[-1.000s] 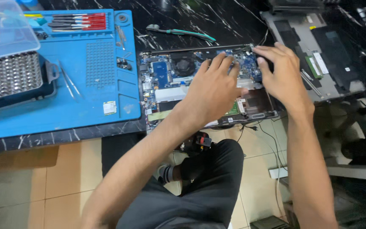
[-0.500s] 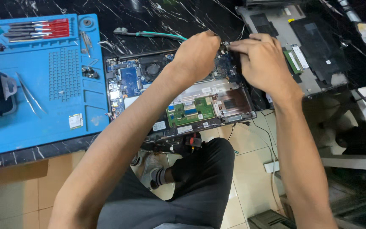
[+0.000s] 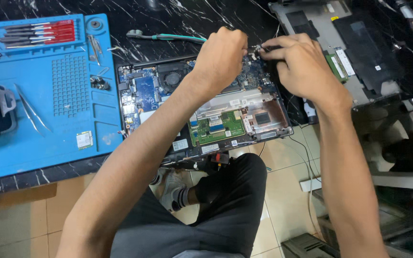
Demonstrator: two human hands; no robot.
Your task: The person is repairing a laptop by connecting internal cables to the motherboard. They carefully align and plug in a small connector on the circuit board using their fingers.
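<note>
Both hands [image 3: 259, 59] pinch at the open laptop's [image 3: 206, 110] rear corner.

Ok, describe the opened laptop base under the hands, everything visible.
The opened laptop base lies flat on the black marbled table, its near edge overhanging. Its cover is off: blue circuit board, round black fan, a green board and silvery metal framing show. The left hand and right hand meet over its far edge, by a small metal part.

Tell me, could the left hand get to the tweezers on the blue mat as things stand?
Probably yes: the tweezers lie uncovered on the blue mat, with nothing between them and the left hand.
</note>
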